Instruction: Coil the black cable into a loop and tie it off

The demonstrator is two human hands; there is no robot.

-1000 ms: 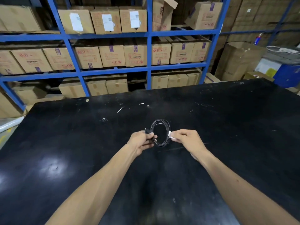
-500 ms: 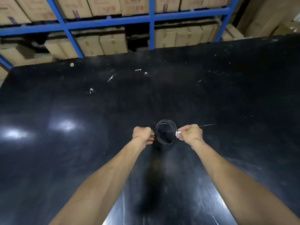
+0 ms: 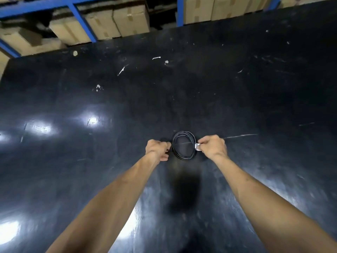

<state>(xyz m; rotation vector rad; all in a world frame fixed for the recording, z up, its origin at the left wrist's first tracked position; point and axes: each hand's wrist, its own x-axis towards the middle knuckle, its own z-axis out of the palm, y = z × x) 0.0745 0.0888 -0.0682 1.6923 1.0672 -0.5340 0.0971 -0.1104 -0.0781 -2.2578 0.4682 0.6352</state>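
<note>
The black cable (image 3: 183, 156) is wound into a small round coil of several turns, held just above the black table (image 3: 127, 110) between both hands. My left hand (image 3: 157, 149) grips the coil's left side with its fingers closed. My right hand (image 3: 212, 146) pinches the coil's right side, where a small white tag or tie (image 3: 197, 147) wraps the strands. A thin strand crosses the middle of the loop from hand to hand.
Small white scraps (image 3: 122, 69) lie on the table's far half. Beyond the far edge stand blue shelf posts (image 3: 83, 22) with cardboard boxes (image 3: 131, 21). Bright light reflections show on the table at the left.
The view has tilted down, so the shelves have slid up out of the frame. Both hands still hold the coil the same way, a little closer to the table.
</note>
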